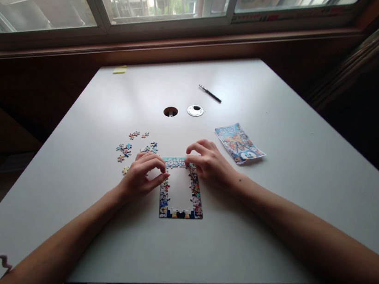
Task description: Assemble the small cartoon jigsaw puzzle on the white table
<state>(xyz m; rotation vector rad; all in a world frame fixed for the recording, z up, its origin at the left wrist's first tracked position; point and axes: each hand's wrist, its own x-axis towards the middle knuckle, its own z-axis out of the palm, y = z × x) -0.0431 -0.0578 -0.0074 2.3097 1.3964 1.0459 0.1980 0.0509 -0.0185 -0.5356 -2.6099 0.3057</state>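
Note:
A jigsaw puzzle (181, 215) lies flat on the table, its joined pieces forming a rectangular border around a bare middle. At its upper left side is my left hand (142, 174), with thumb and forefinger closed in a pinch. Whatever sits between those fingertips is too small to make out. My right hand (208, 162) rests over the upper right corner, fingers bent and apart, tips at the blue top strip. Loose puzzle pieces (124, 151) are scattered left of the border, and some lie partly behind my left hand.
A creased picture sheet (240, 143) lies right of my right hand. Farther back are a black pen (210, 93), a round cable hole (170, 111) and its silver cover (195, 110). A yellow sticky note (120, 70) marks the white table's (263, 217) far left corner. Beyond stands a window.

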